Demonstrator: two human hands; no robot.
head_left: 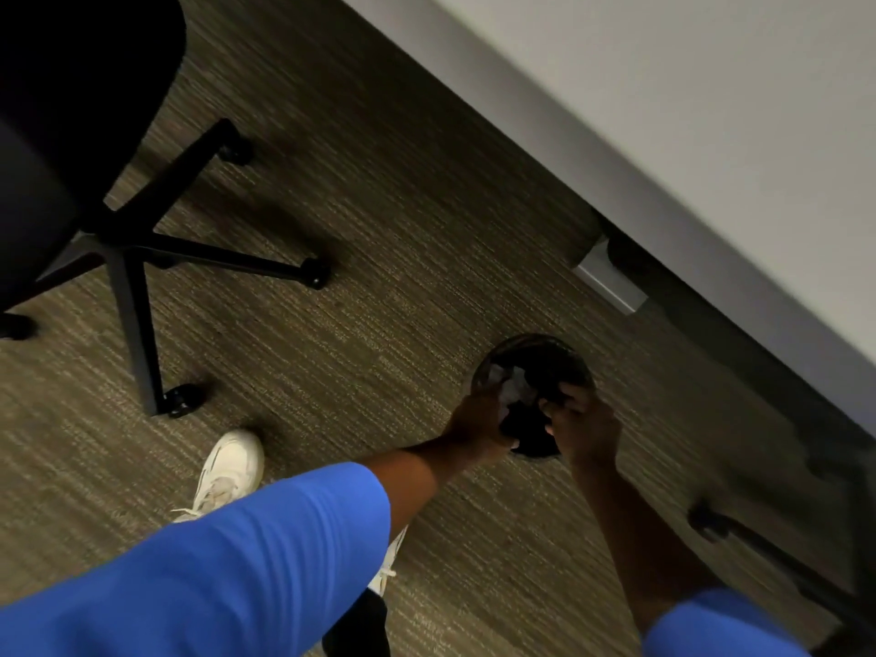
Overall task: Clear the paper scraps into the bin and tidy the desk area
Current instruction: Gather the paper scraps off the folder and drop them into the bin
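- Under my left hand (479,422) and right hand (585,426) sits the round black bin (533,355).
- Both hands curl on its near rim.
- Paper scraps (509,384) inside look light and crumply.

black office chair (95,182) | white shoe (227,471) | brown carpet (379,230)

Dim indoor light, w/ the desk top (663,111) catching most of it and reading pale grey. Shadow is pooling under the desk edge & around the bin (535,353). Whole view is smearing w/ motion blur; chair (71,135) is going near-black, no detail. Straight edges are bowing slightly toward the corners.
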